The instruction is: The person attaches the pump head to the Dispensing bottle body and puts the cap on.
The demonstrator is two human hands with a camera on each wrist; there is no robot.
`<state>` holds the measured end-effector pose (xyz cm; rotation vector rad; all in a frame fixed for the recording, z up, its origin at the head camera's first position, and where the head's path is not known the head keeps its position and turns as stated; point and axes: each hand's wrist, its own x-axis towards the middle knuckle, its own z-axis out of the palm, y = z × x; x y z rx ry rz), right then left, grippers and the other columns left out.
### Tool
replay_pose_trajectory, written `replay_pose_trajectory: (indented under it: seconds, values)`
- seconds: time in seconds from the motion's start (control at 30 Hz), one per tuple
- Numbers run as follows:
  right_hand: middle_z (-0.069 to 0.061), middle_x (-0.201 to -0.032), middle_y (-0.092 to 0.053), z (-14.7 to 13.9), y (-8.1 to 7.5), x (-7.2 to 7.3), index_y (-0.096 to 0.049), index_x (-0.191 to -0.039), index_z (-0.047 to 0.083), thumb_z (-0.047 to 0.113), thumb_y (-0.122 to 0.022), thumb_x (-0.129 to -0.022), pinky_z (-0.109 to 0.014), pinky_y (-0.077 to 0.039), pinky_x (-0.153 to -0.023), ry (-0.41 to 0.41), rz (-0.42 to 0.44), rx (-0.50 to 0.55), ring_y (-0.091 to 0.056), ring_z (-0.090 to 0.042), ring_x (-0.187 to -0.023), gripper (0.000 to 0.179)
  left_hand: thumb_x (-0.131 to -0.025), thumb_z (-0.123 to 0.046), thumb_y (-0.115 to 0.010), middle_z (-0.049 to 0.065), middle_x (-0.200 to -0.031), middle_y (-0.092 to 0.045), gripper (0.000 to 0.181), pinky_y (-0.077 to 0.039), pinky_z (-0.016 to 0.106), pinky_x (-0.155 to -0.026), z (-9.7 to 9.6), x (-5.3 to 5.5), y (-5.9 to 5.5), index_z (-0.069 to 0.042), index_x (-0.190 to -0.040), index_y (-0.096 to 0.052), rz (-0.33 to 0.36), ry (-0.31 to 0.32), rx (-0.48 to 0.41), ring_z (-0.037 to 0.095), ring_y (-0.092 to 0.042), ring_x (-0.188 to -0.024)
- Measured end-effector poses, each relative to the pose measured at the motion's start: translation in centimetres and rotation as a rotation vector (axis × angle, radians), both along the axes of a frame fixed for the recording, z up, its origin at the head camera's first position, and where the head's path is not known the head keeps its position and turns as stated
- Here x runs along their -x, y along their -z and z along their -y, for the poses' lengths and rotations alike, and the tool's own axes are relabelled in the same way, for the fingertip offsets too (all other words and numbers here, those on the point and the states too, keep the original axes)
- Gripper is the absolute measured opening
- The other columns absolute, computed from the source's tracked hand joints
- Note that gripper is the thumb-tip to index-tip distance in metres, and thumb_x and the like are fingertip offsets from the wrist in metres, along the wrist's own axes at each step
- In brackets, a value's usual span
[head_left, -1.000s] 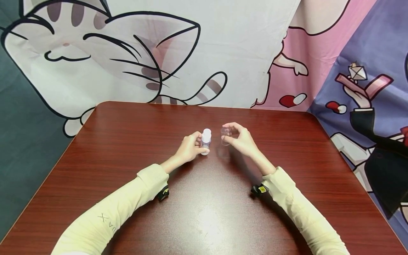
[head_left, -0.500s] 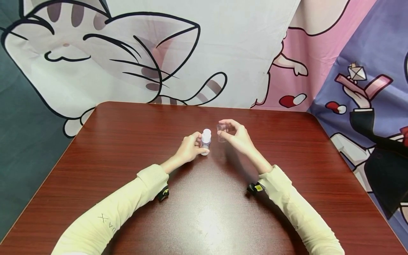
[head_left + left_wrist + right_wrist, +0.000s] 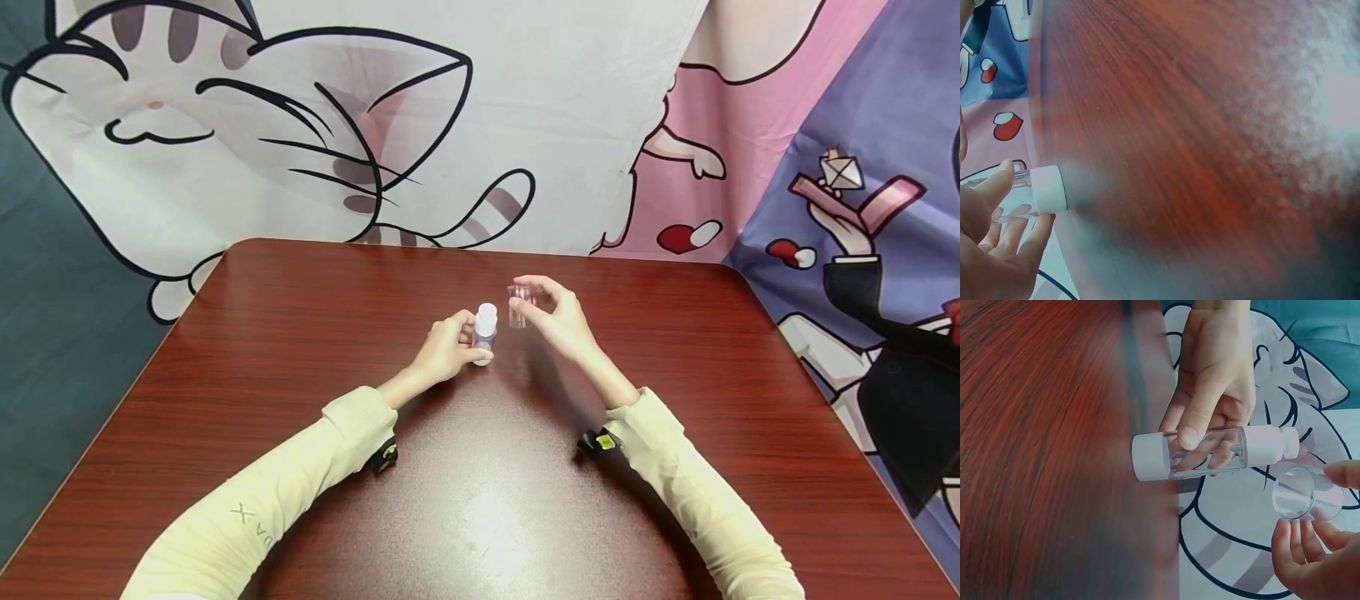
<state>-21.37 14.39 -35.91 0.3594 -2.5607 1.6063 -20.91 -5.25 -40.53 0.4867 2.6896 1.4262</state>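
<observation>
Clear plastic, the small bottle [image 3: 484, 333] is kept upright on the dark red table [image 3: 300, 350] near its middle, clasped by the left hand [image 3: 444, 350], while its transparent cap [image 3: 517, 305] is pinched aloft just right of it by the right hand [image 3: 561, 321].

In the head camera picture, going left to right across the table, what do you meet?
Left hand → bottle → clear cap → right hand, all above the table.
</observation>
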Motion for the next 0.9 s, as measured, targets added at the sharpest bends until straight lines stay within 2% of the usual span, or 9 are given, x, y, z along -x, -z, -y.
replay_pose_trajectory:
  seconds: [0.17, 0.33, 0.6, 0.77, 0.9]
  values:
    - [-0.012, -0.102, -0.064, 0.2, -0.2, 0.1, -0.062, -0.123, 0.009, 0.019, -0.064, -0.09, -0.017, -0.046, -0.069, -0.002, 0.001, 0.051, -0.059, -0.01, -0.083, 0.034, -0.075, -0.011, -0.081, 0.02, -0.1, -0.07, 0.043, -0.058, 0.033, -0.078, 0.0, 0.0, 0.0, 0.004, -0.108, -0.057, 0.005, 0.0, -0.006, 0.028, -0.07, -0.091]
    - [-0.009, -0.099, -0.063, 0.5, -0.5, 0.0, -0.062, -0.123, 0.009, 0.018, -0.064, -0.091, -0.019, -0.05, -0.067, -0.014, -0.012, 0.091, -0.059, -0.005, -0.077, 0.034, -0.075, -0.011, -0.081, 0.019, -0.1, -0.07, 0.043, -0.058, 0.033, -0.078, 0.0, 0.1, 0.0, 0.004, -0.107, -0.057, 0.003, 0.0, -0.004, 0.028, -0.07, -0.091]
    - [-0.009, -0.099, -0.062, 1.0, -0.9, -0.1, -0.059, -0.124, 0.002, 0.013, -0.062, -0.092, -0.017, -0.053, -0.068, -0.041, -0.031, 0.162, -0.062, -0.012, -0.079, 0.035, -0.075, -0.011, -0.081, 0.019, -0.099, -0.07, 0.043, -0.058, 0.033, -0.078, 0.0, 0.1, 0.2, 0.003, -0.107, -0.057, 0.0, 0.0, -0.004, 0.028, -0.07, -0.09]
    - [-0.003, -0.096, -0.06, 1.3, -0.6, 0.1, -0.056, -0.125, -0.003, 0.008, -0.06, -0.092, -0.027, -0.057, -0.074, -0.067, -0.056, 0.224, -0.06, -0.006, -0.079, 0.035, -0.075, -0.009, -0.081, 0.021, -0.099, -0.071, 0.041, -0.059, 0.031, -0.078, 0.1, 0.1, 0.3, 0.004, -0.105, -0.058, -0.009, 0.012, -0.03, 0.029, -0.071, -0.09]
    - [0.001, -0.095, -0.059, 1.6, -0.5, 0.2, -0.057, -0.123, -0.002, 0.004, -0.06, -0.091, -0.032, -0.057, -0.074, -0.071, -0.096, 0.242, -0.058, -0.006, -0.078, 0.033, -0.075, -0.008, -0.081, 0.022, -0.099, -0.071, 0.04, -0.059, 0.031, -0.077, 0.1, 0.0, 0.3, 0.004, -0.104, -0.058, -0.012, 0.017, -0.046, 0.03, -0.071, -0.09]
